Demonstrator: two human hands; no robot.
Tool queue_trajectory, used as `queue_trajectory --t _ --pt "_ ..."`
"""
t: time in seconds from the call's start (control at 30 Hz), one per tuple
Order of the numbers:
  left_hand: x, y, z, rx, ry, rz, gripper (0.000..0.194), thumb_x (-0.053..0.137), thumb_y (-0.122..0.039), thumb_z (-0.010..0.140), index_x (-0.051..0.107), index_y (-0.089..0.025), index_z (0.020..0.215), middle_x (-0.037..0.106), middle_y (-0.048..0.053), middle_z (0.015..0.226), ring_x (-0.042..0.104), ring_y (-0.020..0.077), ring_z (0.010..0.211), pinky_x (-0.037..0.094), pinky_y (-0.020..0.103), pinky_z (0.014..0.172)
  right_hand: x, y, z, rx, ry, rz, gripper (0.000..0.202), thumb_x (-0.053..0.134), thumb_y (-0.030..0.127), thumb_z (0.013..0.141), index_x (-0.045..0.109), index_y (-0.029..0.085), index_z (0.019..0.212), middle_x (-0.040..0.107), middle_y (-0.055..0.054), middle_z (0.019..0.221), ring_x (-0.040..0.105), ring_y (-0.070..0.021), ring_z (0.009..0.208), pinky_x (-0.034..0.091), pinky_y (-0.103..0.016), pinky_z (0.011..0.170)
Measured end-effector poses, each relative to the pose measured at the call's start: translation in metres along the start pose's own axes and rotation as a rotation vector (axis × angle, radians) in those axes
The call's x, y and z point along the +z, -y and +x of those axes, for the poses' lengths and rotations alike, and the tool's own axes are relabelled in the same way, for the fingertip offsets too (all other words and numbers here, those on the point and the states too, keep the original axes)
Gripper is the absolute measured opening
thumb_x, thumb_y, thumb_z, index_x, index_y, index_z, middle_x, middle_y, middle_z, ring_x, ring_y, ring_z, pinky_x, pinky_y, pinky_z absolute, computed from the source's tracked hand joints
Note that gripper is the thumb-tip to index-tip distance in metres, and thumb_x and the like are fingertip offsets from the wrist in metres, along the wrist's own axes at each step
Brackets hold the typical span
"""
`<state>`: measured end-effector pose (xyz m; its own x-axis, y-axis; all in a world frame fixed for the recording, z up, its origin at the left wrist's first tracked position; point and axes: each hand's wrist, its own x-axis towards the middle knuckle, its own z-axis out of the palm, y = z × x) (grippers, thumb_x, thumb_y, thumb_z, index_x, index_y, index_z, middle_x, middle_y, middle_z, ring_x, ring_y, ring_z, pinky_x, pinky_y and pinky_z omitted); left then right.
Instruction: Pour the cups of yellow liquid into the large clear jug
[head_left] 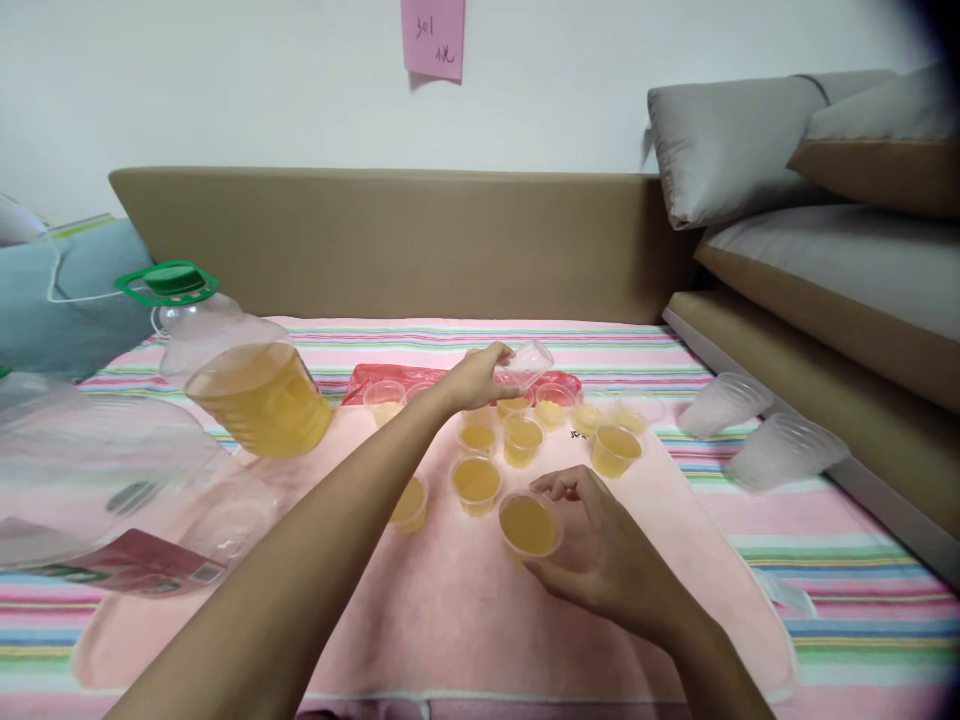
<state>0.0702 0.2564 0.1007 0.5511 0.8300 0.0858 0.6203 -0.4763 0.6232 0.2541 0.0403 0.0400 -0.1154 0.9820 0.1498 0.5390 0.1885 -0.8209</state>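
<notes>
My left hand (480, 380) reaches over the back of the group of cups, its fingers closed on a clear plastic cup (532, 362) that is tipped on its side and looks empty. Nearer to me, my right hand (581, 535) curls round the right side of a cup of yellow liquid (529, 524), thumb and fingers at its rim. Several more filled cups stand close by, among them one just left of it (476, 482) and one farther right (616, 449). My left forearm partly hides a filled cup (410, 503).
A big green-capped jug of yellow liquid (259, 395) stands at the left, behind an empty clear jug (97, 460) lying down. Two stacks of clear cups (784, 452) lie on the striped sheet at right. Red plastic (362, 382) is behind the cups. Cushions (840, 260) are piled at right.
</notes>
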Motion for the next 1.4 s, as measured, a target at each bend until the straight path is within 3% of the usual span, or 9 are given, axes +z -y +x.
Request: queue_trajectory --t 0.17,0.43,0.87,1.2,1.27,1.4 --pt "-0.001 0.0 -0.002 0.012 -0.012 0.007 0.058 0.084 -0.037 0.085 0.059 -0.018 0.133 0.066 0.019 0.153 0.063 0.037 0.141 0.059 0.052 0.112 0.005 0.006 -0.003 -0.008 0.033 0.055 0.048 0.087 0.032 0.075 0.06 0.03 0.115 0.071 -0.007 0.123 0.07 -0.0302 0.113 0.06 -0.051 0.097" --pt "-0.003 0.003 -0.004 0.019 -0.02 0.039 0.061 0.086 -0.036 0.083 0.06 -0.015 0.134 0.066 0.022 0.152 0.063 0.037 0.142 0.051 0.05 0.12 0.004 -0.003 -0.005 -0.029 0.059 0.046 0.053 0.088 0.032 0.077 0.059 0.029 0.121 0.069 -0.008 0.129 0.068 -0.0307 0.121 0.056 -0.054 0.107" --pt "0.001 0.005 0.002 0.047 -0.007 0.051 0.059 0.084 -0.038 0.084 0.059 -0.019 0.134 0.067 0.02 0.152 0.065 0.0359 0.14 0.051 0.053 0.121 -0.001 -0.011 -0.007 0.015 0.171 0.074 0.06 0.088 0.031 0.078 0.057 0.031 0.13 0.065 -0.008 0.138 0.062 -0.0321 0.129 0.051 -0.057 0.115" --pt "0.003 0.002 0.005 0.046 0.007 0.045 0.06 0.086 -0.037 0.084 0.058 -0.018 0.134 0.066 0.02 0.152 0.064 0.036 0.141 0.052 0.052 0.12 -0.003 -0.013 -0.008 0.038 0.202 0.065 0.077 0.095 0.047 0.074 0.056 0.031 0.138 0.062 -0.011 0.146 0.059 -0.0356 0.137 0.048 -0.061 0.119" --pt "0.002 0.001 0.005 0.047 0.004 0.042 0.06 0.086 -0.037 0.084 0.059 -0.018 0.134 0.066 0.02 0.152 0.064 0.036 0.141 0.052 0.051 0.12 -0.003 -0.013 -0.004 0.047 0.122 0.101 0.069 0.091 0.054 0.078 0.058 0.03 0.134 0.065 -0.011 0.142 0.061 -0.0344 0.132 0.05 -0.059 0.115" --pt "0.001 0.0 0.005 0.046 0.0 0.039 0.06 0.085 -0.035 0.086 0.058 -0.014 0.135 0.066 0.022 0.153 0.064 0.0362 0.142 0.051 0.051 0.121 0.002 -0.022 0.021 0.104 -0.243 0.13 0.042 0.075 0.061 0.091 0.057 0.027 0.109 0.069 -0.012 0.13 0.065 -0.0277 0.105 0.055 -0.052 0.097"
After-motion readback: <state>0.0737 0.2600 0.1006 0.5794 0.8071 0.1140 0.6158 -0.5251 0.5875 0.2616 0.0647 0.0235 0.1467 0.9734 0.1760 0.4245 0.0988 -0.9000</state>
